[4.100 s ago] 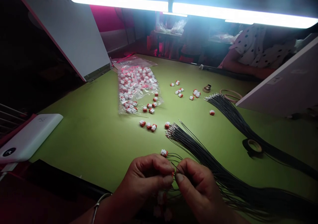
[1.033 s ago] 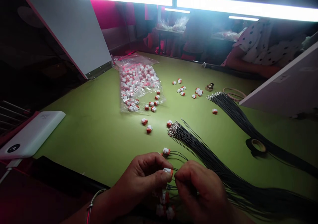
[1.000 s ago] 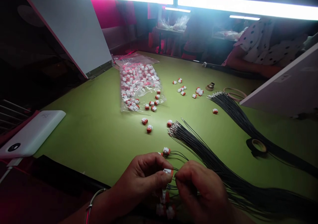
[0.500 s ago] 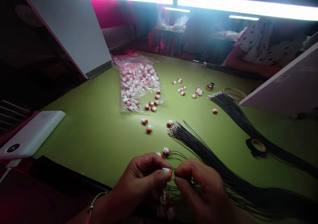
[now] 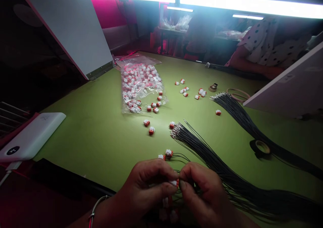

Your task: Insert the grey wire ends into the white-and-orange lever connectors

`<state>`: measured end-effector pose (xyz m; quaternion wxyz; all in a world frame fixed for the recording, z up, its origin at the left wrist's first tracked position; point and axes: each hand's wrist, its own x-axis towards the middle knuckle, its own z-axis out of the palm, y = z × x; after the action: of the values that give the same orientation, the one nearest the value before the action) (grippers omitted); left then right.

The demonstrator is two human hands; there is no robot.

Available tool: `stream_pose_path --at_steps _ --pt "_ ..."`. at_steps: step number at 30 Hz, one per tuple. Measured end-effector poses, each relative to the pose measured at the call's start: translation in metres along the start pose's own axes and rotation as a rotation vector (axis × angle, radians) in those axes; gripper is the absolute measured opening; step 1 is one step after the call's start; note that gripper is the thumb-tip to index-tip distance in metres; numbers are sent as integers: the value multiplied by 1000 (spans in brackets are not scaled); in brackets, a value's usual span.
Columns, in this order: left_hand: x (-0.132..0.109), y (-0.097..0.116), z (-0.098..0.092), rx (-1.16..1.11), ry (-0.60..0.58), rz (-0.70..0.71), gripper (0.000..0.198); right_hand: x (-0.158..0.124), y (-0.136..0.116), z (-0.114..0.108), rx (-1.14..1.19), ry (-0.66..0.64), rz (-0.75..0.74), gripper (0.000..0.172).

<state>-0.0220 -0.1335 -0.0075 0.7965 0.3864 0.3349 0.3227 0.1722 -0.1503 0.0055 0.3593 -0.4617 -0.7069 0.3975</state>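
Note:
Between thumb and fingers, my left hand [image 5: 151, 184] pinches a small white-and-orange wire connector [image 5: 174, 183], mostly covered by the fingertips. My right hand [image 5: 205, 187] is closed in a pinch right against the connector's orange side, on a thin black wire whose end is hidden by the fingers. Just beyond my hands lie connectors with black wires in them, one of them a white-and-red connector [image 5: 169, 153]. More wired connectors [image 5: 166, 202] sit dimly below my hands. A thick bundle of black wires [image 5: 202, 150] with bare metal tips runs beside my right hand.
A clear bag of connectors [image 5: 141, 83] lies at the back left of the green table [image 5: 101, 130], with loose connectors around it. To the right are a second wire bundle [image 5: 242, 117] and a tape roll [image 5: 262, 148]. A white power bank [image 5: 37, 133] is at left. Another person sits opposite.
My left hand has shifted slightly right and down with the connector, closing the small gap to my right fingertips. The connector is now more hidden.

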Motion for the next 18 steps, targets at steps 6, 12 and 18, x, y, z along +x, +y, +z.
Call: stream_pose_path --at_steps 6,12,18 --pt "3 2 -5 -37 87 -41 16 3 -2 -1 18 -1 67 20" --pt "2 0 -3 -42 65 -57 16 0 -2 2 8 34 -39 16" --pt "4 -3 -3 -108 43 -39 14 1 -2 2 17 45 -34 17"
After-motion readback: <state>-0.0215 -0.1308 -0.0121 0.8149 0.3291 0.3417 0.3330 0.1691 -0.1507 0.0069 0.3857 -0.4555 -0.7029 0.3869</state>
